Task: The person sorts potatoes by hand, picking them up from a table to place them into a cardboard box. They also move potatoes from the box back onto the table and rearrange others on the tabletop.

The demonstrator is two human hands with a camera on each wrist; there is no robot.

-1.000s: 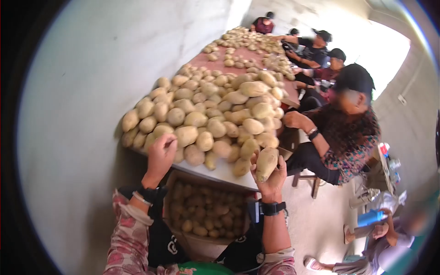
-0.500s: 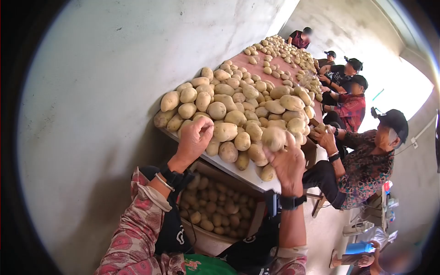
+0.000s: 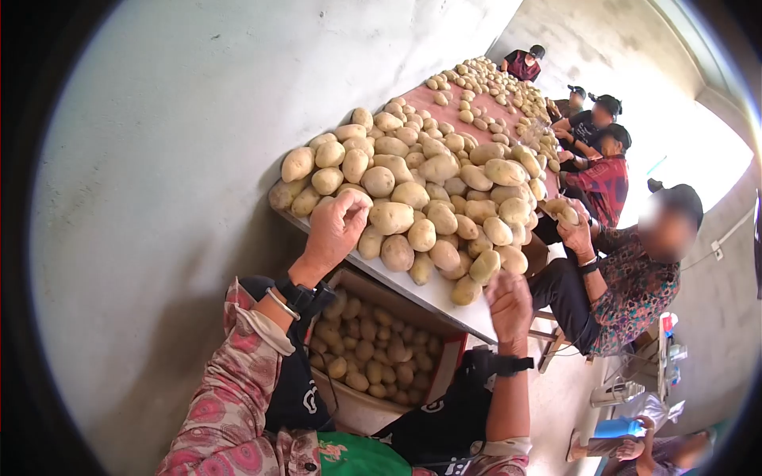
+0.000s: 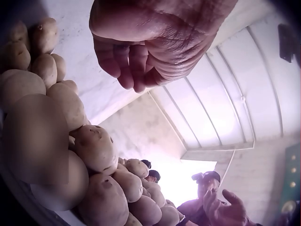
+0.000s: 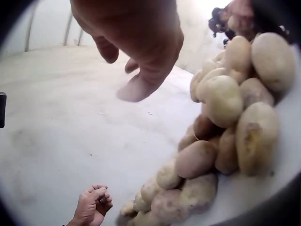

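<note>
A large heap of potatoes (image 3: 410, 196) covers the near end of the table (image 3: 432, 301). At the heap's near left side, my left hand (image 3: 333, 234) hovers with its fingers loosely bent. In the left wrist view nothing shows between the bent fingers (image 4: 137, 70). My right hand (image 3: 509, 308) is just off the table's right front corner, close to the nearest potatoes and empty. The right wrist view shows its fingers relaxed, with a thumb or finger (image 5: 136, 89) pointing down and potatoes (image 5: 221, 101) to the right.
Below the table edge, between my knees, stands a cardboard box (image 3: 361, 403) filled with potatoes. A person (image 3: 635, 274) in a patterned shirt sits at the right side holding a potato (image 3: 562, 210). Several other people sit farther along. A wall (image 3: 175, 159) borders the left.
The potato that my right hand held has been put down on the heap, and that hand has drawn back from it. My left hand stays by the heap. The head view has turned.
</note>
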